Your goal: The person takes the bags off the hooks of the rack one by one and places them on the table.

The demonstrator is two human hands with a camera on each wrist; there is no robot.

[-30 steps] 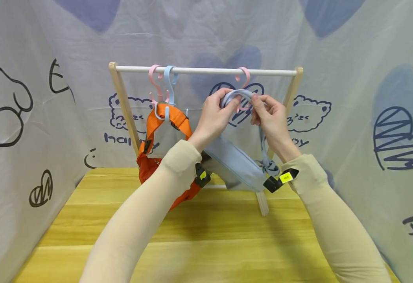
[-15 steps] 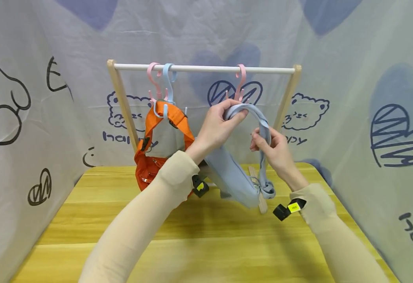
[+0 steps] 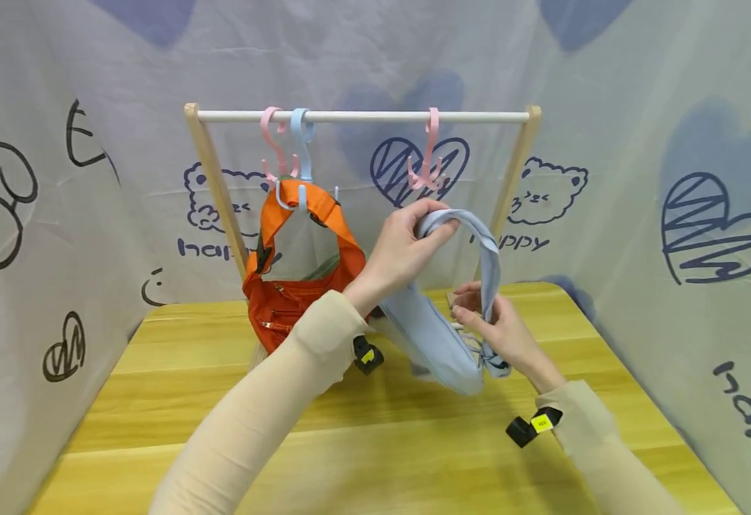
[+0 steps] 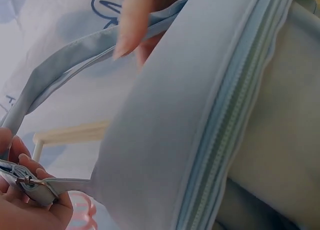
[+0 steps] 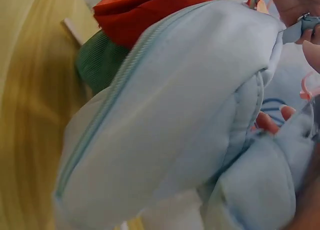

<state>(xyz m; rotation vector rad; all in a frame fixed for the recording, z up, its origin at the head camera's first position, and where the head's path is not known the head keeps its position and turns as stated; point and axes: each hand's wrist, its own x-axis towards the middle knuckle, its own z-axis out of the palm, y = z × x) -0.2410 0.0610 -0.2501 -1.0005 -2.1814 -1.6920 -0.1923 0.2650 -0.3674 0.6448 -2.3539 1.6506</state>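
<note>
A light blue zippered shoulder bag [image 3: 430, 343] hangs tilted from its strap in front of the rack. My left hand [image 3: 404, 247] grips the top of the strap, where a small metal buckle [image 4: 31, 181] shows in the left wrist view. Lower down, my right hand [image 3: 504, 332] curves loosely round the strap's right side [image 3: 491, 268], thumb and index finger apart. A bunched, knotted strap end [image 3: 495, 363] hangs just below it. The bag's body [image 5: 165, 115] fills most of the right wrist view. Above my left hand, a pink hook [image 3: 428, 154] hangs from the rail with nothing on it.
The wooden rack's white rail [image 3: 362, 116] also carries another pink hook [image 3: 275, 146] and a light blue hook [image 3: 303, 146] at left. An orange bag [image 3: 292, 300] hangs there, a green item [image 5: 102, 60] behind it. Below lies a wooden table [image 3: 324, 443]; printed cloth [image 3: 633, 286] encloses it.
Both hands were close together at the strap's top. My right hand has slid down the strap towards the knot, and my left hand has come down slightly from the pink hook, still gripping the strap.
</note>
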